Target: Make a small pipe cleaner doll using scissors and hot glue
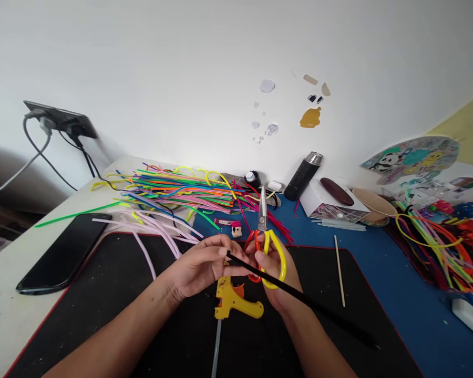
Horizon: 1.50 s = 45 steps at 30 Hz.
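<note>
Pinched in my left hand is one end of a black pipe cleaner, which slants down to the right across my right wrist. My right hand holds scissors by their red and yellow handles, blades pointing up and nearly together. Below both hands a yellow glue gun lies on the black mat, a clear glue stick trailing from its back end. Some of my fingers are hidden behind the handles.
Colourful pipe cleaners lie piled at the back, with lilac ones reaching the mat. A phone is at left. A black flask, white box and wooden stick are at right.
</note>
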### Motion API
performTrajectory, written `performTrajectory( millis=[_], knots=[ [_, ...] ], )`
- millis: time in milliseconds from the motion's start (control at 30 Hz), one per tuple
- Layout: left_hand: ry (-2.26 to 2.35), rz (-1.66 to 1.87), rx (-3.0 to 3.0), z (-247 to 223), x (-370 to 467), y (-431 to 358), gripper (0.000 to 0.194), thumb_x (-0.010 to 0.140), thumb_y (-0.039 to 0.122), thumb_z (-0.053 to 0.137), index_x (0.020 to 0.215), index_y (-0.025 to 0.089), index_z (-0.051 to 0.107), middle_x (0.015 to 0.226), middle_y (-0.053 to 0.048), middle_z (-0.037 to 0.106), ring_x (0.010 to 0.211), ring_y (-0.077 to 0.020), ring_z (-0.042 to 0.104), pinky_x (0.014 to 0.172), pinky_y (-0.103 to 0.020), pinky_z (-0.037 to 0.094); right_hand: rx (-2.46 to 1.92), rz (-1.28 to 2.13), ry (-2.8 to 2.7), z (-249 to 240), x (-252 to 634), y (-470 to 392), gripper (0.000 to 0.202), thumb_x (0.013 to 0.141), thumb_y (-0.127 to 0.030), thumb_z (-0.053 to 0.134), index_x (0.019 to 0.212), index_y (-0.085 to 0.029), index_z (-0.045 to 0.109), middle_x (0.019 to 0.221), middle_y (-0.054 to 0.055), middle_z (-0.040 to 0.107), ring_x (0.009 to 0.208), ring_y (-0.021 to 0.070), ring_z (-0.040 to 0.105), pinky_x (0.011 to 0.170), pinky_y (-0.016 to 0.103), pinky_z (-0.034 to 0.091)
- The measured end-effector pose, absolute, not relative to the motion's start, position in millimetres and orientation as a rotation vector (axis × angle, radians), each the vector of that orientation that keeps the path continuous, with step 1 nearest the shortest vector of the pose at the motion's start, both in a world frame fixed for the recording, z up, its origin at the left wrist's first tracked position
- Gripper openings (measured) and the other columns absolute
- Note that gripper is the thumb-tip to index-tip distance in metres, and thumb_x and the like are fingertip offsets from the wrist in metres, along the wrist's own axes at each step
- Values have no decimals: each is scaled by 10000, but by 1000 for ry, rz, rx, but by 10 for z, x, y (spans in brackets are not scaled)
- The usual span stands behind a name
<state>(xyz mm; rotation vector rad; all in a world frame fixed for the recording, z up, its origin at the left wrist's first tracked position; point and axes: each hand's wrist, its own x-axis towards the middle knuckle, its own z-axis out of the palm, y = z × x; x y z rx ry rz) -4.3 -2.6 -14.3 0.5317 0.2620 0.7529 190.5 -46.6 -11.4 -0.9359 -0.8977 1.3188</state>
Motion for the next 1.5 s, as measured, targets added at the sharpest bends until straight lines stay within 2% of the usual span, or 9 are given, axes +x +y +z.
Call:
performTrajectory(
  millis=[167,333,500,667,900,1067,1167,1300,1500],
  knots=[
    [407,763,553,-153,-57,20,256,743,299,987,769,151,780,826,-41,705,798,-154,687,882,-340,623,-885,1381,-881,-102,1903,-452,382,855,-390,941,1086,-250,672,945,17,757,573,118,645,530,258,518],
    [404,812,537,-191,-70,63,267,738,310,979,786,162,762,897,-43,700,855,-177,677,896,-392,633,-869,1385,-916,-88,1915,-404,380,879,-399,918,1102,-253,647,968,12,760,547,121,662,542,282,556],
    [364,856,440,-199,-72,62,285,740,299,976,796,178,724,805,-14,645,805,-163,652,883,-406,655,-878,1428,-917,-82,1880,-360,401,851,-380,938,1082,-248,638,961,7,752,570,131,689,577,288,582],
    [332,899,407,-145,-75,59,300,760,290,965,798,186,686,750,9,606,740,-143,649,782,-324,651,-836,1488,-846,-68,1838,-345,411,845,-404,945,1076,-253,640,939,4,744,581,149,696,507,264,532],
    [319,910,458,-164,-67,73,296,785,306,945,792,181,677,712,16,575,691,-151,673,711,-278,610,-773,1575,-809,-79,1794,-341,511,861,-684,853,1024,-265,611,964,18,727,646,198,726,550,315,533],
    [342,936,453,-172,-73,92,307,770,297,963,789,168,685,691,24,559,653,-126,628,704,-263,598,-733,1605,-753,-44,1831,-363,610,878,-841,718,1020,-251,663,965,67,766,790,264,776,600,327,550],
    [344,940,487,-169,-72,95,298,782,301,953,779,163,689,696,15,568,682,-150,665,700,-267,590,-729,1611,-738,-28,1836,-378,535,877,-735,813,1010,-230,699,967,68,795,770,236,783,624,303,576],
    [366,937,522,-172,-75,106,302,787,305,947,743,153,690,698,5,578,689,-162,671,691,-274,578,-799,1537,-704,-55,1772,-364,402,876,-555,899,949,-206,715,840,34,779,642,177,755,513,226,538],
    [584,1099,530,-146,-141,207,372,685,361,1015,753,162,709,724,-12,626,748,-153,621,802,-305,576,-935,1513,-802,-67,1838,-395,425,862,-527,915,899,-215,629,891,40,780,610,163,755,443,195,501]
  ],
)
